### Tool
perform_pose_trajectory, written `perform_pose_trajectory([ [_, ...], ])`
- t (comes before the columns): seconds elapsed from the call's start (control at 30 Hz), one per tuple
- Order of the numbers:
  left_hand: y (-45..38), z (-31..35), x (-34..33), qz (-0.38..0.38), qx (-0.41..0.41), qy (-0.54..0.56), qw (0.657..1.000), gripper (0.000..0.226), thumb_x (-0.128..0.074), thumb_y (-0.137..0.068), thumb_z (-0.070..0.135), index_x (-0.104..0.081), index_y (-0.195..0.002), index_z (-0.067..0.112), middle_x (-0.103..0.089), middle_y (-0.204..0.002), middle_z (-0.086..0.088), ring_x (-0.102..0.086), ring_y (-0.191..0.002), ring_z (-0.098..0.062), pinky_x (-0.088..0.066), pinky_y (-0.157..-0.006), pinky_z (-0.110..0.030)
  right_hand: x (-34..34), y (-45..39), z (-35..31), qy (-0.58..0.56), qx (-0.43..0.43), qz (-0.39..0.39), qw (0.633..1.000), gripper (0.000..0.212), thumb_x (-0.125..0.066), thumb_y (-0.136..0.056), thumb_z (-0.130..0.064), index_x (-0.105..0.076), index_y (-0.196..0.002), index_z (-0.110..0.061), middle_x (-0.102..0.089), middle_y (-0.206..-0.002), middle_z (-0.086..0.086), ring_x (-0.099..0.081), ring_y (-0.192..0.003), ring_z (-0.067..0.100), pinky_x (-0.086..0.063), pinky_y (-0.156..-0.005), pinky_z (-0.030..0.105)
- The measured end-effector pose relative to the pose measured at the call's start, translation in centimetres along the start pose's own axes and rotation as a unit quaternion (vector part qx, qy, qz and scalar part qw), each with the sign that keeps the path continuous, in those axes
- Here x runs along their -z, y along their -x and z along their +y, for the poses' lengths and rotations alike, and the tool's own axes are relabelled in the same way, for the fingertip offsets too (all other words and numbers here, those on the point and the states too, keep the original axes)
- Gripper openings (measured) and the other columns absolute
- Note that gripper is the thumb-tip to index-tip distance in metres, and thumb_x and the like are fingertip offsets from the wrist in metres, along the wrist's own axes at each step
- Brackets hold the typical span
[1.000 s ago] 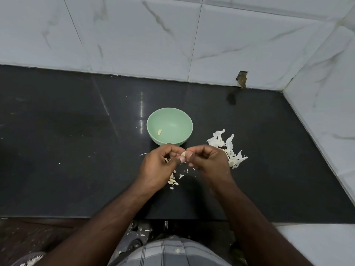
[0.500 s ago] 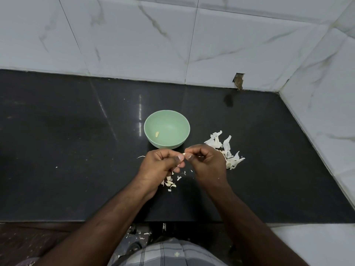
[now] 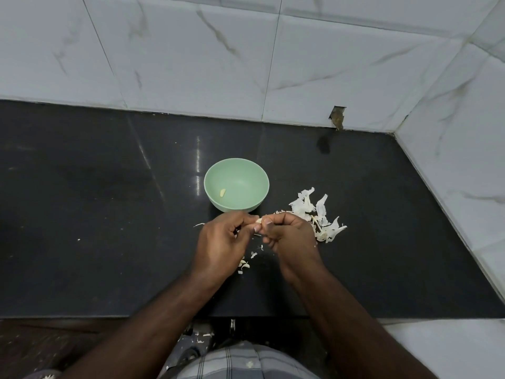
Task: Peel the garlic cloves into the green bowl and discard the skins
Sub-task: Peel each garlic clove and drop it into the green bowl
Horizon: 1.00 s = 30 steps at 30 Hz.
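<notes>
Your black countertop (image 3: 95,214) carries the green bowl (image 3: 236,184) (one peeled clove (image 3: 222,192) inside) and a skin pile (image 3: 317,214) at its right. Your left hand (image 3: 221,247) and right hand (image 3: 289,239) together pinch a garlic clove (image 3: 259,221) just before the bowl.

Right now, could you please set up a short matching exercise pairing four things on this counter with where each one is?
Things:
1. peeled clove
2. garlic clove
3. pile of skins
4. green bowl

Places:
A. right of the bowl, on the counter
B. pinched between both hands
C. inside the bowl
D. just beyond the hands

Pairs: 1-C, 2-B, 3-A, 4-D
</notes>
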State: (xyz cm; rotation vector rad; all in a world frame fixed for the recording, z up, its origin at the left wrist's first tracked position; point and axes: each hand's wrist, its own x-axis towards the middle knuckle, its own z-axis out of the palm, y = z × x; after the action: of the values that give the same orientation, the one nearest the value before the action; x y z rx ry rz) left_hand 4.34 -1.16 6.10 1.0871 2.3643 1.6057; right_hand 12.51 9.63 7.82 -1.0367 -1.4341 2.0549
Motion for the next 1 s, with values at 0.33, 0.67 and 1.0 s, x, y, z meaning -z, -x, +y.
perform_pose_trajectory([
  [0.33, -0.2, -0.6, -0.3, -0.007, 0.083, 0.091, 0.992, 0.01, -0.076, -0.087, 0.012, -0.078, -0.09, 0.021, -0.075, -0.081, 0.005, -0.068, -0.077, -0.011, -0.052, -0.071, -0.025, -0.2, 0.2, 0.0, 0.054, 0.023, 0.006, 0.998, 0.018, -0.064, -0.09, 0.0, -0.069, -0.075, -0.008, -0.066, -0.068, 0.008, -0.051, -0.063, 0.015, -0.043, -0.057, 0.024],
  [0.67, -0.6, -0.2, -0.6, -0.013, 0.281, 0.364, 0.888, 0.009, -0.072, -0.089, 0.008, -0.074, -0.095, 0.002, -0.072, -0.078, -0.011, -0.059, -0.064, -0.011, -0.043, -0.061, -0.025, 1.4, -0.2, -0.1, 0.286, 0.135, -0.06, 0.947, 0.014, -0.067, -0.088, -0.016, -0.067, -0.076, -0.022, -0.067, -0.065, -0.012, -0.059, -0.065, 0.003, -0.053, -0.066, 0.035],
  [1.0, -0.8, -0.1, -0.3, -0.055, 0.309, 0.396, 0.863, 0.012, -0.067, -0.091, 0.006, -0.07, -0.102, 0.001, -0.073, -0.08, -0.007, -0.061, -0.066, -0.009, -0.044, -0.056, -0.016, 6.5, -1.6, -1.7, 0.459, 0.137, 0.037, 0.877, 0.022, -0.066, -0.086, -0.007, -0.078, -0.095, -0.025, -0.073, -0.1, -0.014, -0.065, -0.095, 0.002, -0.048, -0.085, 0.02],
])
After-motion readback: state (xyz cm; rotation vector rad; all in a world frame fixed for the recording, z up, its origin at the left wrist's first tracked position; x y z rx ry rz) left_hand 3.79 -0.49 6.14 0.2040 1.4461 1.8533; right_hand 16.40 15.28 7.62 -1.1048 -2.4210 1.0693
